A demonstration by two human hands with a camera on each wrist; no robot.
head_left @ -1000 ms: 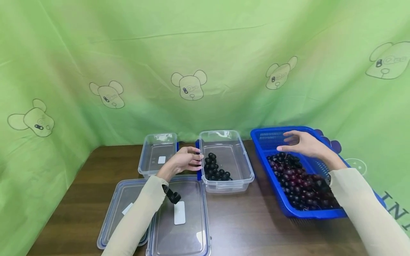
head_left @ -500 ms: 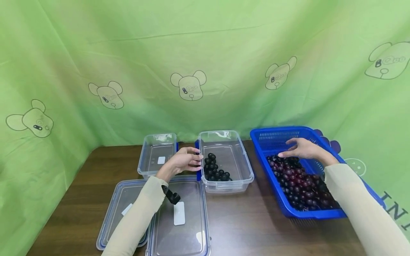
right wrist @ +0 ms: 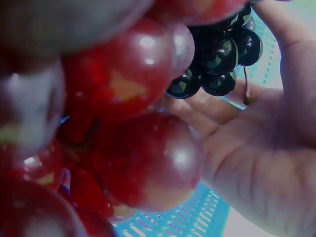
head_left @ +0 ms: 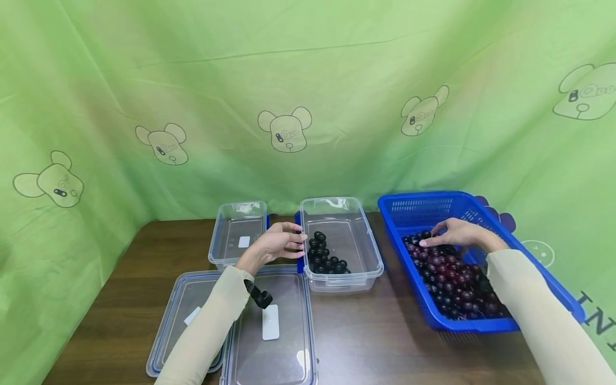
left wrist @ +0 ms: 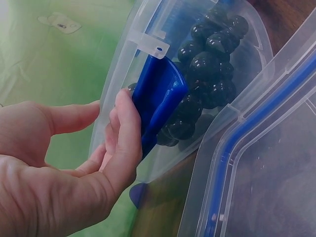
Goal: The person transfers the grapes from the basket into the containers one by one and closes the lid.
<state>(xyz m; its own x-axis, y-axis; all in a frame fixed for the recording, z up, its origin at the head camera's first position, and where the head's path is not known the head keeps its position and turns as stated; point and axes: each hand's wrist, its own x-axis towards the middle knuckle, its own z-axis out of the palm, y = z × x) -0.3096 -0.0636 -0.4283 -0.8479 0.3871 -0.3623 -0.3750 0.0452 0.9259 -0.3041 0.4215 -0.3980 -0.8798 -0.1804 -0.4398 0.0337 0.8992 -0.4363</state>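
My left hand (head_left: 279,243) touches the left side of a clear plastic box (head_left: 344,235), its fingers fairly straight. In the left wrist view, fingertips lie against the box's blue latch (left wrist: 160,96), the thumb beside the wall. Inside that box a bunch of black grapes (head_left: 320,254) lies along the left and near side. To the right, my right hand (head_left: 457,235) is down in a blue basket (head_left: 408,278), thumb and fingers around a bunch of black grapes (right wrist: 212,59); some fingertips are hidden. Reddish-purple grapes (head_left: 449,280) fill much of the basket's near part.
A smaller clear box (head_left: 236,227) with a white label stands to the left. Two clear lids, one larger (head_left: 289,347) and one smaller (head_left: 166,331), lie on the brown wooden table (head_left: 366,342) in front. A green printed curtain (head_left: 337,160) hangs behind.
My right hand has gone down into the basket, from above the grapes to the black bunch, and its fingers have closed in around it. My left hand stays at the box.
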